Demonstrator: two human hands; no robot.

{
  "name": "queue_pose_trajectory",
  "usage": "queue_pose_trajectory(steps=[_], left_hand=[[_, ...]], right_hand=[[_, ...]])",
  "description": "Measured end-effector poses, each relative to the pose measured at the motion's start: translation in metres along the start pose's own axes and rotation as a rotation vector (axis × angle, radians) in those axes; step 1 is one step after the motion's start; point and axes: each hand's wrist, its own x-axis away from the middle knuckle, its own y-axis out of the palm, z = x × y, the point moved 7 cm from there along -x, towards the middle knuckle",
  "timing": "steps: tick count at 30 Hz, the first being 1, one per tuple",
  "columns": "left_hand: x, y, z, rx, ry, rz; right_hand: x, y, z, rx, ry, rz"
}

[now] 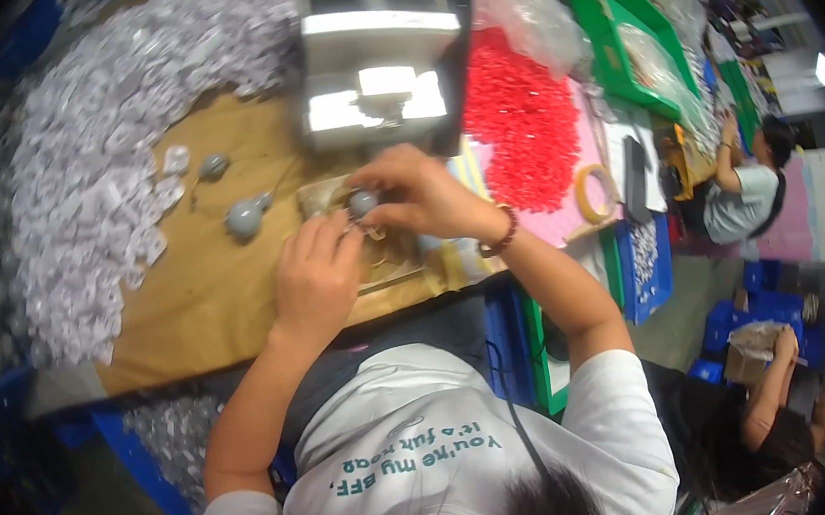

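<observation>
My right hand [421, 191] pinches a small grey ball-shaped part [363, 203] between thumb and fingers, over a flat, translucent block [395, 264] on the table. From the left, my left hand [317, 278] brings its closed fingertips up against the same spot; what they grip is too small and blurred to make out. To the left of my hands lie a grey rounded part [244, 219] with a short stub and a smaller grey part [213, 167]. A loose white plastic piece [176, 160] lies near them.
White plastic pieces [76, 212] heap along the left. Ahead stands a shiny metal-and-white machine [380, 45]. Red pieces [524, 125], a tape roll [595, 193] and a green tray [605, 31] are on the right. Two people [743, 198] work further right.
</observation>
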Motion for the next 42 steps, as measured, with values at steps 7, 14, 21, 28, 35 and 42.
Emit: queue_pose_trajectory(steps=[7, 14, 21, 28, 35, 42], left_hand=[[-0.006, -0.001, 0.003, -0.022, -0.015, -0.035], [-0.016, -0.002, 0.005, 0.020, -0.081, -0.040], [-0.030, 0.003, 0.000, 0.043, -0.180, -0.099], [-0.029, 0.002, -0.005, 0.062, -0.168, -0.065], [-0.028, 0.002, -0.009, 0.084, -0.165, -0.032], [-0.025, 0.005, -0.009, 0.070, -0.197, 0.029]], right_hand=[[-0.005, 0.006, 0.007, -0.077, 0.037, -0.094], [0.002, 0.005, 0.009, 0.026, 0.159, 0.002], [0.019, -0.026, -0.018, 0.176, -0.163, 0.429], [0.009, -0.082, 0.056, 0.142, 0.085, 0.827], [0.000, -0.090, 0.085, -0.379, 0.227, 0.847], [-0.014, -0.122, -0.058, -0.520, -0.390, 0.833]])
